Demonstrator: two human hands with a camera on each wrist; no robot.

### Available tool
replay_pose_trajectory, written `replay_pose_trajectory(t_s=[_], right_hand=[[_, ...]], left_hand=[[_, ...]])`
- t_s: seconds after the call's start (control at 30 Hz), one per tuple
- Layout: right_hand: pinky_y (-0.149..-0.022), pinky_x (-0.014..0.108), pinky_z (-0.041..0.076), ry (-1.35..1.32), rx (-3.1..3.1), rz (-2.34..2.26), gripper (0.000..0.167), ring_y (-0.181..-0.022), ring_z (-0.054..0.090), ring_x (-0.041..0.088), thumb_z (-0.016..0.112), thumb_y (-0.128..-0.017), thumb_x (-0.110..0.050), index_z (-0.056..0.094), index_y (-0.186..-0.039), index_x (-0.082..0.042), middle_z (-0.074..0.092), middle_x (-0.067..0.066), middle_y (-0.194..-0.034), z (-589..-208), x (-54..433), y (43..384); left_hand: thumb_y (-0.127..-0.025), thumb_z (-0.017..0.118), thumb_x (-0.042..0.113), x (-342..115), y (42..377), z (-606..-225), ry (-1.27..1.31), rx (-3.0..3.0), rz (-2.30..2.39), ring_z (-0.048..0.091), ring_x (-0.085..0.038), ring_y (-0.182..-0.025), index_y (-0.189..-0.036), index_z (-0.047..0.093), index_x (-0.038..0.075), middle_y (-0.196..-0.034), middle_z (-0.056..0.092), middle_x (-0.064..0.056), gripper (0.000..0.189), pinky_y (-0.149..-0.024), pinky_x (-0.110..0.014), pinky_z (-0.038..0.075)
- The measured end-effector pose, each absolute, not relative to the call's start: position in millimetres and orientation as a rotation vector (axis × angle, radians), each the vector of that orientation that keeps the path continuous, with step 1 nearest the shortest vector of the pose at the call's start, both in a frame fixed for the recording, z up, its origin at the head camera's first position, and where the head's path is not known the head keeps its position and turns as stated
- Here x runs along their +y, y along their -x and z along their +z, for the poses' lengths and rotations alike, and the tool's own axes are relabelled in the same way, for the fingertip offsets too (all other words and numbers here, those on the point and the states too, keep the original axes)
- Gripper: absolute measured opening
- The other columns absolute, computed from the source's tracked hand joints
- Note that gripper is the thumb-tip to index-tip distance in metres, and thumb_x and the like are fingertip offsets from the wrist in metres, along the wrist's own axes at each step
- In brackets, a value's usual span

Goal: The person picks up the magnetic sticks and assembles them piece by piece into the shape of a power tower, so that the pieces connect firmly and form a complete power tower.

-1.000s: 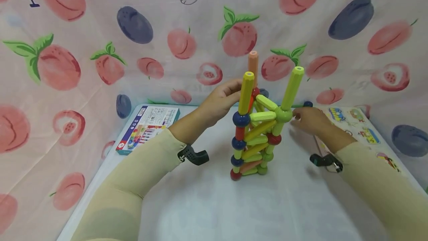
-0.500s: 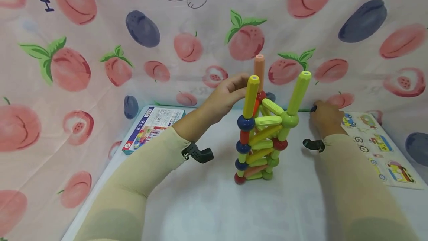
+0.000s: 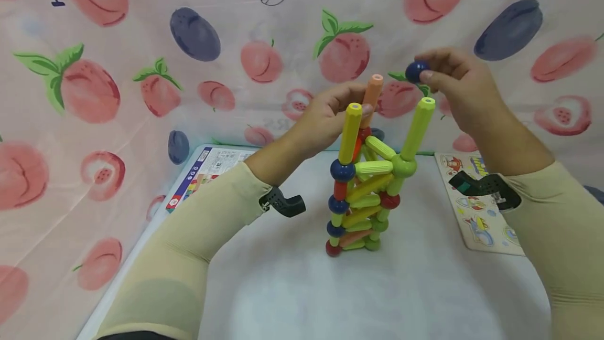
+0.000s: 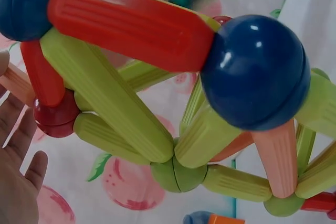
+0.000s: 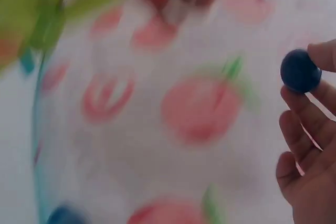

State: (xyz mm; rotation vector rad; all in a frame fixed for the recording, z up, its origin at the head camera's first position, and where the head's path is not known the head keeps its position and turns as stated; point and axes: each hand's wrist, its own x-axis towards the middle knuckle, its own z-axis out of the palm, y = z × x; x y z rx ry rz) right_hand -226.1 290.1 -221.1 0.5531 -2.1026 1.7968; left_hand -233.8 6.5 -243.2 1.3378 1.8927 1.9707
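A tower of magnetic rods and balls [image 3: 373, 180] stands on the white table, with yellow, peach and lime rods rising from its top. My left hand [image 3: 325, 119] reaches behind the yellow rod [image 3: 350, 135] and pinches the peach rod [image 3: 374, 91] at the back between thumb and fingers. Up at the right, my right hand [image 3: 467, 93] holds a dark blue ball [image 3: 417, 72] by thumb and fingertips, above and behind the lime rod [image 3: 419, 127]. The right wrist view also has this blue ball [image 5: 300, 71] in the fingertips. Close by the left wrist camera are the tower's blue ball [image 4: 255, 72] and red rod [image 4: 134, 27].
A printed toy box [image 3: 207, 169] lies at the back left, partly behind the left arm. On the right is a picture board [image 3: 464, 214], partly covered by the right forearm. A fruit-print cloth [image 3: 283, 30] hangs behind the table. An orange piece [image 4: 226, 219] shows beyond the tower.
My right hand has reached to the table's back, picked up the blue ball and lifted it up and left toward the tower's top. The left hand has risen slightly onto the peach rod.
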Motion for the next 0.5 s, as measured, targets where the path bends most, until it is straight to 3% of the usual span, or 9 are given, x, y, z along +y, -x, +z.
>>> replay_pose_trajectory(t_s=[0.07,0.13,0.37,0.5], right_hand=[[-0.09,0.021,0.052,-0.852,-1.949,1.894,0.028,-0.1,0.065,0.02,0.063,-0.1,0.007,0.069,-0.128,0.006,0.069,0.014,-0.111,-193,270,208],[-0.09,0.021,0.054,-0.964,-2.004,1.795,0.03,-0.1,0.067,0.021,0.063,-0.099,0.01,0.07,-0.128,0.005,0.069,0.016,-0.112,-171,254,191],[-0.089,0.017,0.053,-0.8,-2.435,1.379,0.031,-0.103,0.064,0.024,0.07,-0.103,-0.007,0.07,-0.134,-0.012,0.065,0.01,-0.119,-146,227,169],[-0.096,0.018,0.049,-0.754,-2.432,1.465,0.034,-0.119,0.06,0.024,0.059,-0.111,-0.016,0.064,-0.144,-0.015,0.066,0.009,-0.13,-148,231,168]], left_hand=[[-0.106,0.061,0.005,6,234,-243,-1.348,1.886,1.972,0.063,-0.031,-0.112,-0.139,0.06,-0.008,-0.126,0.066,-0.016,0.036,-0.093,-0.042,0.057],[-0.106,0.061,0.004,5,234,-242,-1.369,1.878,1.972,0.062,-0.031,-0.112,-0.139,0.06,-0.008,-0.126,0.067,-0.016,0.035,-0.093,-0.042,0.057],[-0.106,0.06,0.004,5,234,-242,-1.391,1.903,1.96,0.063,-0.029,-0.117,-0.137,0.061,-0.008,-0.128,0.068,-0.017,0.033,-0.1,-0.042,0.053],[-0.106,0.06,0.003,5,234,-241,-1.392,1.892,1.949,0.062,-0.031,-0.115,-0.138,0.06,-0.009,-0.128,0.068,-0.018,0.034,-0.099,-0.041,0.054]])
